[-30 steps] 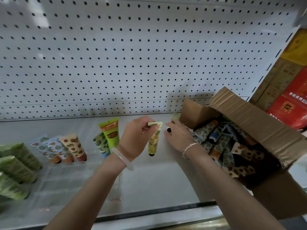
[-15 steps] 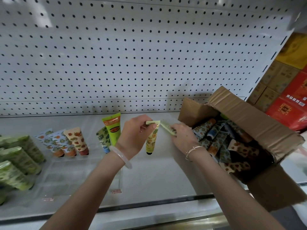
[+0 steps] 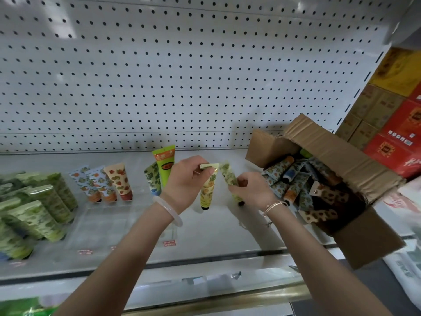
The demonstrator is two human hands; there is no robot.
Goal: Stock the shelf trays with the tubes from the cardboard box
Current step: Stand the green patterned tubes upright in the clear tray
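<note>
My left hand (image 3: 184,181) pinches the crimped top of a yellow pineapple-print tube (image 3: 207,190), which hangs cap down above the shelf. Just to its right, my right hand (image 3: 252,190) grips a green leaf-print tube (image 3: 229,176), its flat end pointing up toward the other tube. The open cardboard box (image 3: 330,147) stands on the shelf at the right, holding several patterned tubes (image 3: 293,179). A clear shelf tray (image 3: 102,215) sits left of my hands with tubes standing at its back: strawberry print (image 3: 118,181), orange print (image 3: 91,185) and a bright green one (image 3: 165,165).
Several green packaged tubes (image 3: 38,208) fill the shelf's left end. A white pegboard wall (image 3: 182,76) backs the shelf. Red and yellow cartons (image 3: 401,124) are stacked at the far right. The shelf's front rail (image 3: 205,263) runs below my forearms.
My right hand has lifted the green leaf-print tube from the box side and brought it up beside the pineapple tube. My left hand has kept its hold, shifting slightly.
</note>
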